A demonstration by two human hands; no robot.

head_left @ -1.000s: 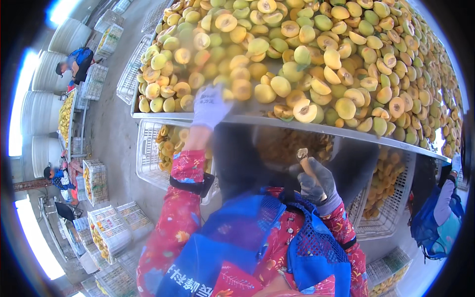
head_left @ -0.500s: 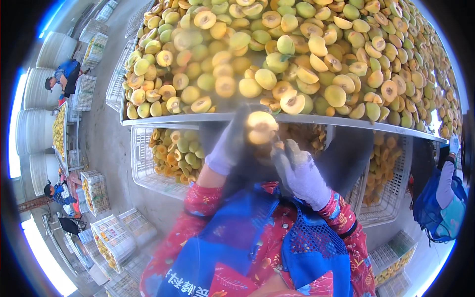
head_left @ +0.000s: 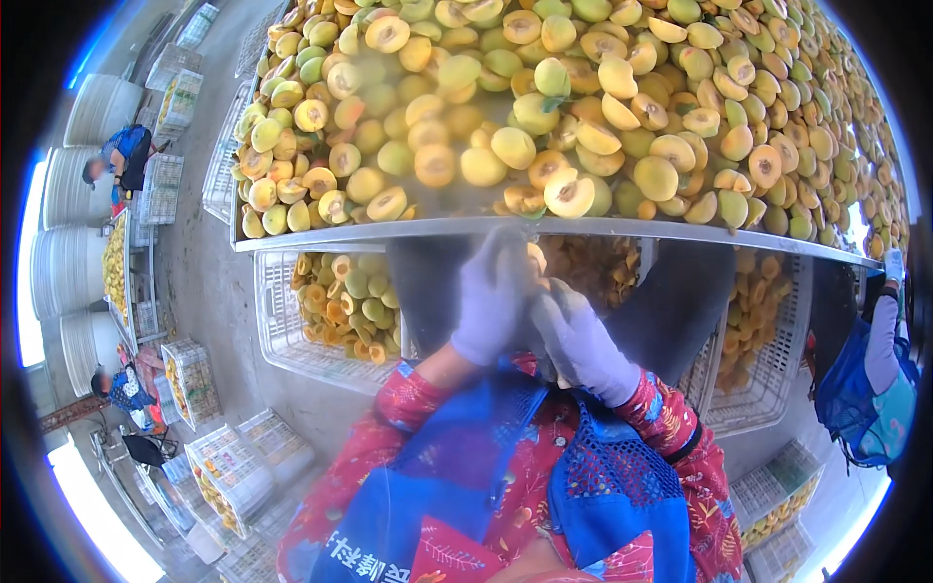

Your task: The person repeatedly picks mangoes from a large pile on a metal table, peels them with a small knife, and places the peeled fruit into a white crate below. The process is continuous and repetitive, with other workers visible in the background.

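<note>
Beyond the hands, a wide metal tray (head_left: 389,235) carries halved yellow fruit (head_left: 573,107). Just left, a white crate (head_left: 282,335) holds more halves. Far left, white barrels (head_left: 73,262).

Both gloved hands are meeting just below the metal edge of the surface (head_left: 389,236), the left hand (head_left: 489,309) and right hand (head_left: 581,340) pressing together around a piece of fruit (head_left: 535,258) that is mostly hidden. Halved yellow and green fruit (head_left: 544,117) is lying heaped across the surface above, and a white crate (head_left: 292,340) underneath is holding more.
</note>
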